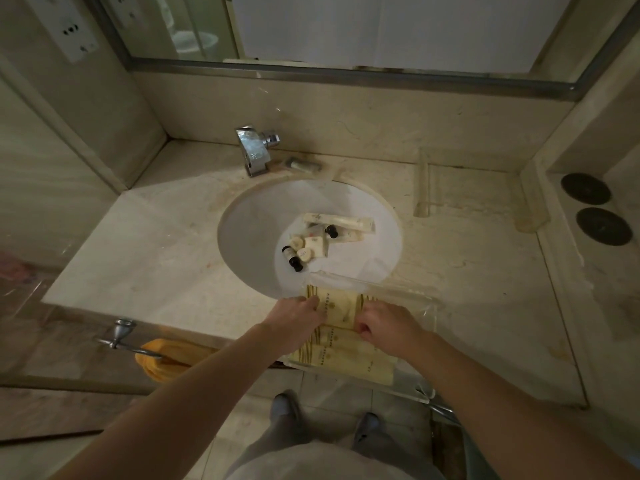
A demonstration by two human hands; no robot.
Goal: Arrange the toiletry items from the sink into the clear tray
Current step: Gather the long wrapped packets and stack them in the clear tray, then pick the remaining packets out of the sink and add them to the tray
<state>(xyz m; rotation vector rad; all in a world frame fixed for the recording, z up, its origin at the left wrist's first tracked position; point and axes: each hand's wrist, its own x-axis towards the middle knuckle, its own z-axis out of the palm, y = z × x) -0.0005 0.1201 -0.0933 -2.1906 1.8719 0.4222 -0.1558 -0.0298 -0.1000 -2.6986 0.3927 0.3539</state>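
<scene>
Both hands down at the clear tray (408,292), set on the desk (485,271) at the near rim of the sink (249,233) and jutting past the desk's front edge. Left hand (298,320) gripping the left edge of a cream packet (341,306) in the tray, fingers curled onto it. Right hand (388,323) pinching the same packet's right edge, grip clamped. More cream packets (346,355) lying flat in the tray just nearer than the hands.

Still in the sink bowl: 2 small dark-capped bottles (292,258), a few round cream soaps (304,252), several long cream sachets (346,221), heaped together near the drain.

Chrome faucet (254,152) behind the bowl, a small wrapped item (304,164) just right of it. A 2nd clear tray (478,188) well apart at the right back of the desk. Orange towel (166,358) on a rail (119,337) below the desk's front edge. Mirror (346,29) above.
</scene>
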